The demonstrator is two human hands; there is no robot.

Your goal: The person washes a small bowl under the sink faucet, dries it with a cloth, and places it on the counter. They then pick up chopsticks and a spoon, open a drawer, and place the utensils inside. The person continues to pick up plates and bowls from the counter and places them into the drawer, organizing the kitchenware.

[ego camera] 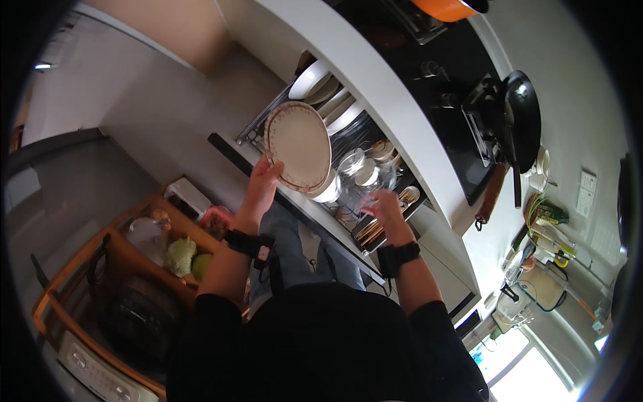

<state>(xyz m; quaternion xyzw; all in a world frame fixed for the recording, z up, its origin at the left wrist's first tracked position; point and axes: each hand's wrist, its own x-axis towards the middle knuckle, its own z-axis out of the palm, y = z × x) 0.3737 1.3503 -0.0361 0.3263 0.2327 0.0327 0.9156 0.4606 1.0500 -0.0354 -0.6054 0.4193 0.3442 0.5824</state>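
My left hand (264, 181) grips the rim of a pale oval plate (299, 145) with a brown patterned border, held tilted above an open pull-out drawer (241, 151). A second rim shows along its left edge; whether two plates are stacked I cannot tell. My right hand (384, 207) is over the drawer's right part, its fingers closed at the edge of a clear see-through vessel (351, 193), blurred by motion. White bowls (326, 190) are partly hidden by the plate and the vessel. Behind, white plates (344, 110) stand on edge in a rack.
Chopsticks (370, 232) lie in a dark tray at the drawer's right. The worktop above holds a black hob (427, 95), a wok (522, 120) and an orange pot (444, 7). At left, a wooden shelf cart (110, 251) holds a cabbage (181, 256) and a red container (216, 221).
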